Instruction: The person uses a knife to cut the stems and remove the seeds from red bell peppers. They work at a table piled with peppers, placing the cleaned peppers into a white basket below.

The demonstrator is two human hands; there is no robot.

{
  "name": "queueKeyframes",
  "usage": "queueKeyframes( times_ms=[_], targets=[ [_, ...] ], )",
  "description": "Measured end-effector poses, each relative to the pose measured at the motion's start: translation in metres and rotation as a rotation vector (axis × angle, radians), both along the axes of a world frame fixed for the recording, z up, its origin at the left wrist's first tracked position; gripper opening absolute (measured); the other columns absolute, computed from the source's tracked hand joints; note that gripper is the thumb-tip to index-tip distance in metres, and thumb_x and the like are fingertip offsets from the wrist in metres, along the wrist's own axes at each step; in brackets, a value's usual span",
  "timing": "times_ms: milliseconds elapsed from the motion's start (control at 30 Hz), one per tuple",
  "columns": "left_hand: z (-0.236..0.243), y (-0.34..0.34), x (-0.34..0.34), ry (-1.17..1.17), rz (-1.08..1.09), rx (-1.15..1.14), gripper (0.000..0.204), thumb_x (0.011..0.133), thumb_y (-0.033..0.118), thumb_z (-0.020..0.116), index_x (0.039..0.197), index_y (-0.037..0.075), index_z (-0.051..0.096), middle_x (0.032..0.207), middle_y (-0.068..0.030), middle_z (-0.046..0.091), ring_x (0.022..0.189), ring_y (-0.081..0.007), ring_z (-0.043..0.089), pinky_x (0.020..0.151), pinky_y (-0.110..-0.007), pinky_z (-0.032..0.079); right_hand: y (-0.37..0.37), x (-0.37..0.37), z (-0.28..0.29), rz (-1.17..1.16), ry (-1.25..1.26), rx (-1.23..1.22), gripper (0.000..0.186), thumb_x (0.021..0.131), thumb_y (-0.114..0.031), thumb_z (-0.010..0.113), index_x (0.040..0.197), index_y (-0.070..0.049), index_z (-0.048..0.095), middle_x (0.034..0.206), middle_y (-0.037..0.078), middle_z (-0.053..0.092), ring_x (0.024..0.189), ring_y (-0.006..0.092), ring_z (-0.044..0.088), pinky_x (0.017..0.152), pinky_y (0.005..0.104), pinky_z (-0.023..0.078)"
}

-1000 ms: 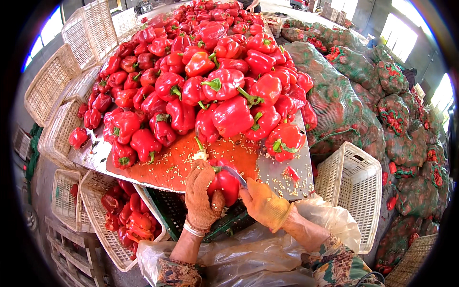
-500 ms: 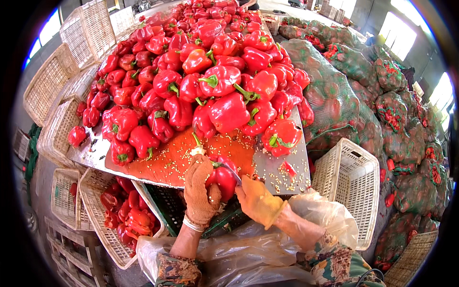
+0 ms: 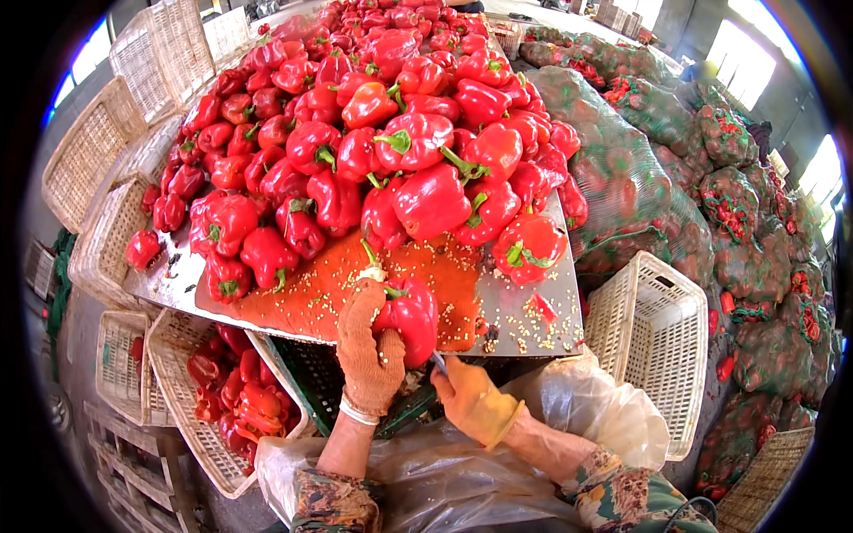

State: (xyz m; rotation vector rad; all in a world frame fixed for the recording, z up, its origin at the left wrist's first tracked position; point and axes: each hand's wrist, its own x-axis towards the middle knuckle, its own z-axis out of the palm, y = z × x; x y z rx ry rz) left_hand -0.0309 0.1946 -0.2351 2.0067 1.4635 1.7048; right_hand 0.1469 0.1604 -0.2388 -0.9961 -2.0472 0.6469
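Note:
My left hand, in an orange-brown knit glove, grips a red bell pepper at the table's front edge, its green stem upward. My right hand, in a yellow-orange glove, holds a small knife at the pepper's lower right, much of the blade out of sight. A cut stem with pale core is just above my left fingertips. An orange mat strewn with seeds covers part of the metal table. A large heap of red peppers lies behind.
White crates stand at left, one holding cut peppers; another is right of the table. A dark green crate sits below the front edge. Mesh sacks of peppers are piled at right; a wooden pallet lies lower left.
The knife has moved from the pepper's top down to its lower side, with my right hand shifting down and left. My left hand has moved slightly up with the pepper.

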Motion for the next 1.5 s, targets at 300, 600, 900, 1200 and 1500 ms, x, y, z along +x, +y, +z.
queueKeyframes(
  times_ms=[300, 600, 900, 1200, 1500],
  targets=[
    [-0.020, 0.011, -0.008, -0.386, 0.079, -0.192, 0.046, 0.084, -0.003, 0.050, 0.129, -0.002, 0.056, 0.126, -0.0165, 0.062, 0.117, -0.0294, 0.059, 0.105, -0.038, 0.044, 0.025, -0.015, -0.001, 0.093, -0.466, 0.218, 0.017, 0.092, -0.008, 0.059, 0.101, 0.006, 0.055, 0.078, 0.022, 0.058, 0.075, 0.0408, 0.063, 0.062, 0.0469, 0.049],
    [0.002, 0.014, -0.038, 0.076, 0.261, -0.029, 0.046, 0.093, 0.012, 0.059, 0.137, -0.001, 0.052, 0.134, -0.0190, 0.058, 0.126, -0.0346, 0.054, 0.109, -0.042, 0.041, 0.052, -0.039, 0.014, 0.276, -0.833, 0.541, 0.020, 0.074, -0.014, 0.064, 0.087, -0.003, 0.073, 0.081, 0.012, 0.062, 0.081, 0.0285, 0.063, 0.066, 0.0343, 0.051],
    [0.026, 0.031, -0.048, 0.032, 0.405, -0.293, 0.049, 0.080, 0.012, 0.074, 0.126, 0.000, 0.058, 0.119, -0.0194, 0.063, 0.114, -0.0359, 0.059, 0.102, -0.043, 0.046, 0.072, -0.064, 0.005, 0.296, -0.602, 0.299, 0.019, 0.075, -0.012, 0.063, 0.086, 0.002, 0.070, 0.085, 0.019, 0.062, 0.082, 0.0348, 0.065, 0.072, 0.0412, 0.053],
    [0.024, 0.026, -0.063, -0.319, 0.455, -0.345, 0.038, 0.087, 0.011, 0.068, 0.122, -0.002, 0.059, 0.110, -0.0146, 0.065, 0.103, -0.0246, 0.060, 0.095, -0.036, 0.047, 0.054, -0.080, -0.002, 0.222, -0.535, 0.233, 0.015, 0.083, -0.009, 0.058, 0.093, 0.002, 0.063, 0.084, 0.022, 0.063, 0.080, 0.0393, 0.067, 0.071, 0.0457, 0.054],
    [0.026, 0.024, -0.071, -0.089, 0.474, -0.439, 0.046, 0.086, 0.014, 0.069, 0.127, -0.004, 0.058, 0.117, -0.0233, 0.065, 0.108, -0.0330, 0.063, 0.097, -0.040, 0.048, 0.078, -0.095, -0.006, 0.283, -0.509, 0.027, 0.018, 0.087, -0.010, 0.054, 0.096, 0.003, 0.063, 0.088, 0.026, 0.067, 0.083, 0.0423, 0.069, 0.072, 0.0471, 0.056]
  ],
)
